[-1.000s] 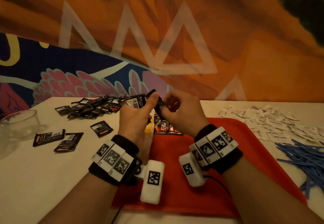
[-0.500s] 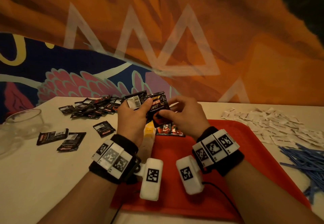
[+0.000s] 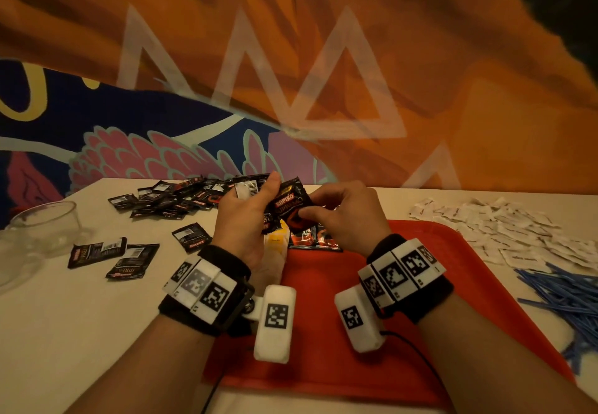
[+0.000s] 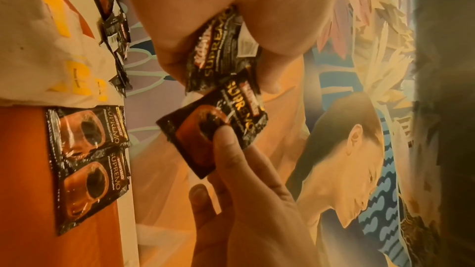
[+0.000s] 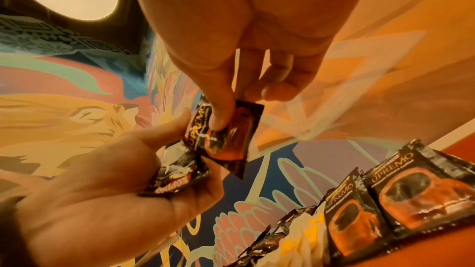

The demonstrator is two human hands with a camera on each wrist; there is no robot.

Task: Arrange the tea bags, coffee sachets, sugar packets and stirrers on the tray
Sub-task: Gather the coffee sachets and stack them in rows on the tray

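Right hand (image 3: 348,216) pinches sachet (image 3: 293,208); left hand (image 3: 244,216) grips others.

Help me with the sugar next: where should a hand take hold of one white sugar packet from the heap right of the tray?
Pinch a loose corner of a sugar packet at the heap's near edge, coming from above. The packets lie flat and overlap, so edge ones lift free most easily.

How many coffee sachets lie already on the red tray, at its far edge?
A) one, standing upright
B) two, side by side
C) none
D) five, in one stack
B: the left wrist view shows two coffee sachets lying flat, side by side, face up on the red tray; the right wrist view shows the same pair.
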